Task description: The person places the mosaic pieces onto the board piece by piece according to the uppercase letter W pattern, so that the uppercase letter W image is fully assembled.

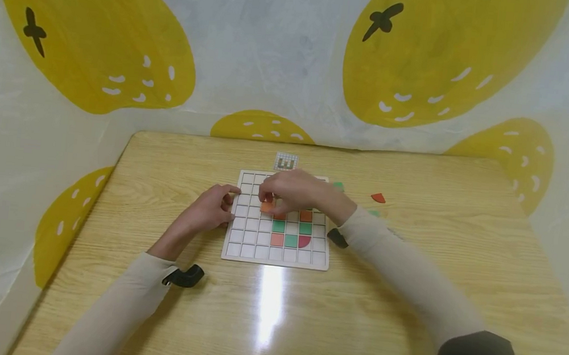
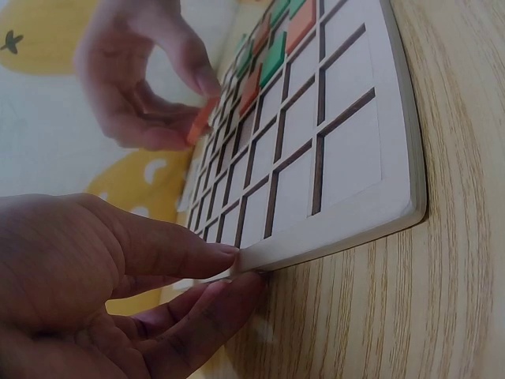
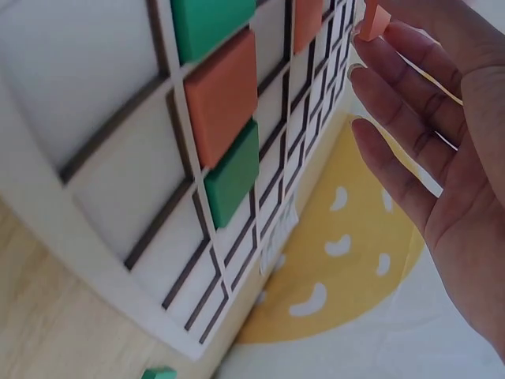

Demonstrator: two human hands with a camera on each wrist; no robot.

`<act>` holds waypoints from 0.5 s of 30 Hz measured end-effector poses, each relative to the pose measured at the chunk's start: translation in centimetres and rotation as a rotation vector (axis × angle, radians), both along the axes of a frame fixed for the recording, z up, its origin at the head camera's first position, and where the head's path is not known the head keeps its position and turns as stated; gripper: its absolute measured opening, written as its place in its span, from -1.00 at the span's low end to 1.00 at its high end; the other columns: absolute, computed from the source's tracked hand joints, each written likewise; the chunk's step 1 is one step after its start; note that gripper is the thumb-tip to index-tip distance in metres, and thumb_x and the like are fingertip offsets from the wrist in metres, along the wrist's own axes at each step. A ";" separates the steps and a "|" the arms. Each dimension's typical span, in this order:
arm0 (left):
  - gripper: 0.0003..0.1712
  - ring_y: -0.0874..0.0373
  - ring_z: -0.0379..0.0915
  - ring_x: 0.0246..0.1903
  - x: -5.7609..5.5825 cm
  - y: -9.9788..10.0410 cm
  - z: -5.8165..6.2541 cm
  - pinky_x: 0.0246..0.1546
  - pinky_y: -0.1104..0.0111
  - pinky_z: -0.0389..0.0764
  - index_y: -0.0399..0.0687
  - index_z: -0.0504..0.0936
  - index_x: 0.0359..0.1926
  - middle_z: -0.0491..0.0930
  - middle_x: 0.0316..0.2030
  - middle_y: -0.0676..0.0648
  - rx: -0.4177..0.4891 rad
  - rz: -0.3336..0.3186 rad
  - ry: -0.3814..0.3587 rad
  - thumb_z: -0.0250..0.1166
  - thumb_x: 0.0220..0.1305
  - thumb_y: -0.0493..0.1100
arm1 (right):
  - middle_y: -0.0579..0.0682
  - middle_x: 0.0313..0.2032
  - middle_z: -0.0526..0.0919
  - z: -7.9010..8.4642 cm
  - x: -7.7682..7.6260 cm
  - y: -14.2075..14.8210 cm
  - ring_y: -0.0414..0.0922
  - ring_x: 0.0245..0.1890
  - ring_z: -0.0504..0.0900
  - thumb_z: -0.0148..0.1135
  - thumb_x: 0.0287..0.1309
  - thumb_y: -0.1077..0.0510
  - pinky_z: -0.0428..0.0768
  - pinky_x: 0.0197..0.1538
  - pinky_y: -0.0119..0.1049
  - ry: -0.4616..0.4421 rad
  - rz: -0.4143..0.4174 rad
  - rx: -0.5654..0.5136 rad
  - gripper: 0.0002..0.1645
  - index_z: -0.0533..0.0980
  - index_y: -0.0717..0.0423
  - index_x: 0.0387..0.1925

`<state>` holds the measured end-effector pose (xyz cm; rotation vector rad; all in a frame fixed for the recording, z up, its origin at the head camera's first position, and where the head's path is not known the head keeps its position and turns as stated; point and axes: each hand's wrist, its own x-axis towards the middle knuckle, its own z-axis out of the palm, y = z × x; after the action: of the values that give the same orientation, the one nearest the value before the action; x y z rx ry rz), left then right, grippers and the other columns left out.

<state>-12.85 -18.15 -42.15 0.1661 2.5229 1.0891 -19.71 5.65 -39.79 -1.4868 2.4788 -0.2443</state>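
A white grid board (image 1: 248, 252) lies on the table, with orange and green square tiles in some of its cells. One cell near the front holds a red quarter-circle tile (image 1: 304, 241). My left hand (image 1: 207, 207) grips the board's left edge, thumb on the rim and fingers against the side in the left wrist view. Above the left-middle cells, my right hand (image 1: 297, 193) pinches an orange tile (image 2: 203, 120) between thumb and fingertips; the tile is tilted. This hand covers part of the board's far half in the head view.
Behind the board lies a small card (image 1: 286, 161) printed with a grid pattern. To the right are a loose red quarter-circle piece (image 1: 378, 198) and green tiles (image 1: 338, 186), partly behind the right arm. A fruit-patterned sheet (image 1: 270, 56) hangs beyond the table's far edge.
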 end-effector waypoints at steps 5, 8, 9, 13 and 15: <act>-0.30 -0.08 0.38 -0.05 0.0 0.0 0.0 -0.22 0.28 0.57 -0.22 0.37 0.41 0.43 0.05 -0.28 -0.006 0.002 0.004 0.31 0.25 -0.45 | -0.21 -0.28 0.62 -0.4 0.1 -0.9 -0.23 -0.26 0.51 0.35 0.23 -0.14 0.48 -0.22 -0.32 0.001 0.005 0.023 -0.74 0.61 -0.14 -0.14; -0.30 -0.08 0.38 -0.05 0.1 0.0 0.0 -0.23 0.29 0.58 -0.21 0.36 0.42 0.42 0.05 -0.28 -0.005 0.000 0.005 0.31 0.26 -0.44 | -0.23 -0.27 0.61 -0.6 0.1 -1.3 -0.24 -0.26 0.51 0.33 0.25 -0.16 0.48 -0.23 -0.34 0.038 0.019 0.042 -0.74 0.61 -0.15 -0.15; -0.29 -0.08 0.38 -0.05 0.1 0.0 0.1 -0.23 0.28 0.58 -0.21 0.36 0.42 0.42 0.05 -0.28 -0.005 -0.003 0.007 0.31 0.26 -0.44 | -0.23 -0.27 0.61 -0.7 0.2 -1.5 -0.25 -0.26 0.51 0.32 0.25 -0.16 0.48 -0.24 -0.35 0.050 0.023 0.042 -0.75 0.61 -0.15 -0.15; -0.29 -0.09 0.39 -0.05 0.1 0.0 0.1 -0.23 0.29 0.59 -0.24 0.36 0.41 0.43 0.04 -0.29 -0.004 -0.015 0.025 0.30 0.24 -0.45 | -0.25 -0.29 0.60 -0.9 0.2 -1.8 -0.26 -0.28 0.52 0.31 0.26 -0.14 0.50 -0.26 -0.35 0.087 0.035 0.034 -0.78 0.62 -0.16 -0.18; -0.28 -0.09 0.39 -0.05 0.1 0.0 0.1 -0.23 0.28 0.60 -0.24 0.35 0.41 0.43 0.03 -0.29 -0.001 -0.017 0.027 0.30 0.23 -0.45 | -0.25 -0.29 0.60 -0.9 0.3 -2.0 -0.26 -0.28 0.52 0.30 0.26 -0.12 0.49 -0.26 -0.35 0.094 0.036 0.027 -0.80 0.62 -0.15 -0.19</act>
<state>-12.72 -18.17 -42.07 0.2037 2.5413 1.0863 -19.45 3.64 -40.70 -1.5648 2.5138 -0.1370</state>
